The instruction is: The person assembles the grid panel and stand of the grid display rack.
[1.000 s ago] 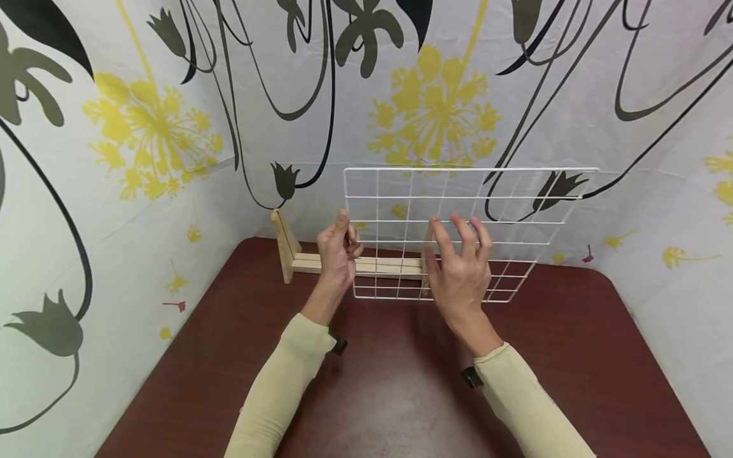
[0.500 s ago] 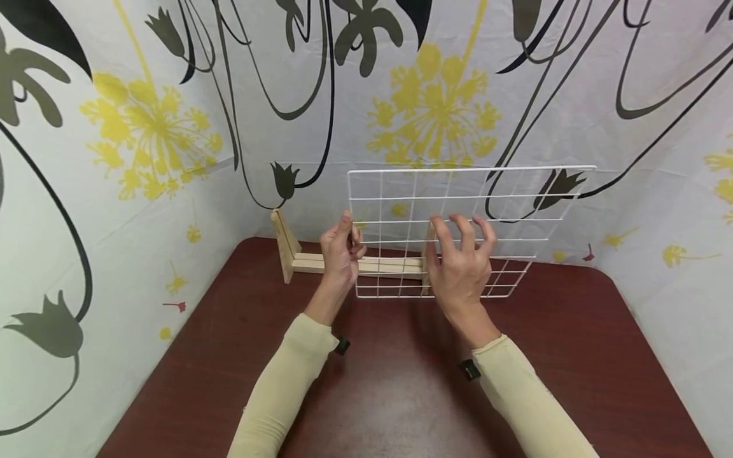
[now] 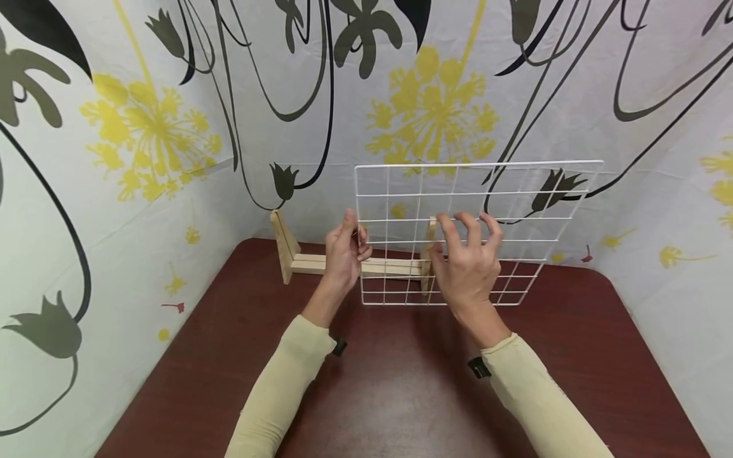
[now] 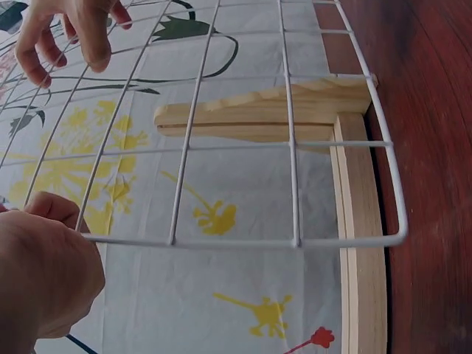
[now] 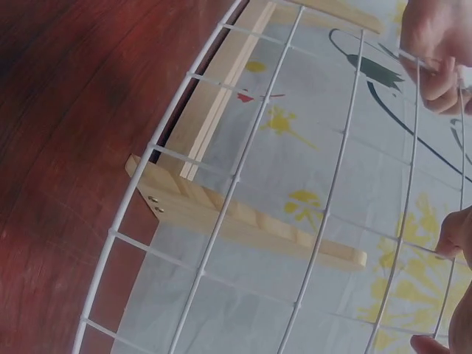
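A white wire grid panel (image 3: 478, 165) is held up, tilted, in front of a pale wooden stand (image 3: 312, 263) on the table. My left hand (image 3: 343, 254) grips the panel's left side wire, thumb upward. Near the panel's middle, my right hand (image 3: 471, 267) holds the wires with curled fingers. In the left wrist view, the panel's lower corner (image 4: 398, 237) passes in front of the stand's rail (image 4: 361, 221). One upright side piece (image 5: 243, 217) of the stand shows through the grid in the right wrist view. Whether the panel touches the stand or table I cannot tell.
The dark red-brown table (image 3: 389, 394) has rounded back corners. Behind it and at both sides hangs a white cloth (image 3: 355, 127) with yellow and grey flower prints. The stand sits close to the cloth at the table's back edge.
Both hands have shifted slightly to the right, carrying the grid panel with them. Its right side has tipped up a little. The wooden stand has stayed in place.
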Demonstrator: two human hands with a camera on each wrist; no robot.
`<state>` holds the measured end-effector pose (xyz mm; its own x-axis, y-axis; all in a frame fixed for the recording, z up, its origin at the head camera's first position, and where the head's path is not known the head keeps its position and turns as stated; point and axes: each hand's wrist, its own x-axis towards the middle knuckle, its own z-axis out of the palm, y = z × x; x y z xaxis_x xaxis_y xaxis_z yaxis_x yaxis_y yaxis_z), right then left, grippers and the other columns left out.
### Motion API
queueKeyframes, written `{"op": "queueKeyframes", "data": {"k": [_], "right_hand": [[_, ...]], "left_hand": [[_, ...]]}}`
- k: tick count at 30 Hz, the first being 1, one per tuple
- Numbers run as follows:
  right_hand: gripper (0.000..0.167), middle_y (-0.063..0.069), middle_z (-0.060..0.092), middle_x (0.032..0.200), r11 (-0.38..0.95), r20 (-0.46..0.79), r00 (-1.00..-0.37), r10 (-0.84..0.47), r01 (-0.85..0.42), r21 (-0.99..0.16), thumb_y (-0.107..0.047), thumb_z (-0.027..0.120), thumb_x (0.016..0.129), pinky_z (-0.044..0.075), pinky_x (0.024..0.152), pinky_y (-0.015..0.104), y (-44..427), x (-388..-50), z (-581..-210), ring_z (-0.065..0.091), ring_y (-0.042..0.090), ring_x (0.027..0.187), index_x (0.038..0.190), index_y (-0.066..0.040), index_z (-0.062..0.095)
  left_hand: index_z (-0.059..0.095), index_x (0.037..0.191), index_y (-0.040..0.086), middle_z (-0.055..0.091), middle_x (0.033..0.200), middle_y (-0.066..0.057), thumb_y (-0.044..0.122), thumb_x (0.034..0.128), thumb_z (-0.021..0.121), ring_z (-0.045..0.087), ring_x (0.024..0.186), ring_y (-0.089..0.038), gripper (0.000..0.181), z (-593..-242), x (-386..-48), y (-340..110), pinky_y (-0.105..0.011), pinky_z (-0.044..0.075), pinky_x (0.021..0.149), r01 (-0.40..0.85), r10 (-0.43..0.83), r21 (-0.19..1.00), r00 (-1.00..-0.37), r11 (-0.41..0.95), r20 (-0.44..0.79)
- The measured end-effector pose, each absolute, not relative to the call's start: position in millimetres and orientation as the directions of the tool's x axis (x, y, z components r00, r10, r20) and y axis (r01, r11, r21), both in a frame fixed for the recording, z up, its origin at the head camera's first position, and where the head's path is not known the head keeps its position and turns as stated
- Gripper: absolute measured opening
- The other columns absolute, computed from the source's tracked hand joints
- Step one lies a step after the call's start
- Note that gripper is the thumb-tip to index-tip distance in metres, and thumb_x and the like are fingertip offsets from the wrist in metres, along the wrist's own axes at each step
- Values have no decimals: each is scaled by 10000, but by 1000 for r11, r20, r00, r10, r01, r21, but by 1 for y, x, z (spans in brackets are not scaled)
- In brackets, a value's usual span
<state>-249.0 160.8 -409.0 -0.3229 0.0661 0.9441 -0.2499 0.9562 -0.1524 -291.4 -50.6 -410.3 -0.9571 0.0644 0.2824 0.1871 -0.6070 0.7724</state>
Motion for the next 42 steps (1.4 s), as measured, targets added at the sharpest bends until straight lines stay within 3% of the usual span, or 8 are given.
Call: {"op": "queueKeyframes", "data": {"k": [9,18,23,26,28,30,36,42], "right_hand": [[460,65,672,1250,955,940,-335,60,-255,-152,-53,741,834,515,439,552,170,-247,-408,536,439,1320,1256,-233,706],[456,68,676,1256,955,945,-317,81,-247,-165,-41,718,834,528,471,568,180,-247,-411,533,465,1312,1250,-227,708],[458,71,683,1247,955,948,-306,93,-242,-172,-23,708,817,527,473,569,182,-246,-413,539,469,1305,1231,-217,712],[456,72,682,1255,957,948,-305,88,-239,-165,-27,706,826,529,474,567,184,-247,-413,536,467,1314,1240,-217,708],[454,75,682,1256,958,950,-302,83,-237,-159,-24,706,827,528,473,567,186,-248,-412,534,467,1316,1241,-211,706],[456,81,685,1253,958,952,-297,79,-243,-155,-14,706,824,529,481,565,188,-248,-412,533,472,1315,1240,-198,706],[462,108,688,1257,948,953,-296,60,-283,-148,12,704,817,561,554,566,193,-249,-410,520,501,1321,1248,-155,700],[468,97,692,1259,952,955,-290,58,-272,-140,8,707,814,544,505,562,197,-249,-409,536,506,1310,1248,-165,698]], "left_hand": [[754,992,80,773,916,-21,674,1080,381,724,836,-160,707,-414,-294,-72,-345,627,709,134,111,890,-973,-436,201],[696,1224,-66,759,1179,-183,643,1118,181,703,1164,-334,882,-422,-314,-107,-398,591,901,311,-73,937,-950,-158,303],[715,1209,11,733,1208,-169,427,1177,234,637,1141,-273,637,-438,-325,-134,-428,495,979,475,-319,869,-809,137,493],[704,1164,5,715,1182,-175,289,1170,352,565,1145,-296,452,-447,-336,-152,-404,402,1034,508,-442,802,-669,316,598],[672,1196,-23,673,1217,-202,257,1151,414,512,1191,-328,383,-451,-342,-164,-423,369,1068,495,-499,797,-622,347,603],[615,1276,-42,620,1303,-213,299,1142,444,507,1271,-346,404,-452,-346,-176,-452,377,1129,472,-534,834,-643,287,548],[317,1605,115,319,1689,-112,667,1079,359,291,1597,-250,763,-456,-346,-212,-486,245,1319,197,-398,980,-897,30,193],[213,1684,143,223,1746,-122,698,1071,312,211,1640,-279,833,-458,-350,-232,-497,151,1355,43,-190,999,-981,-8,41]]}}
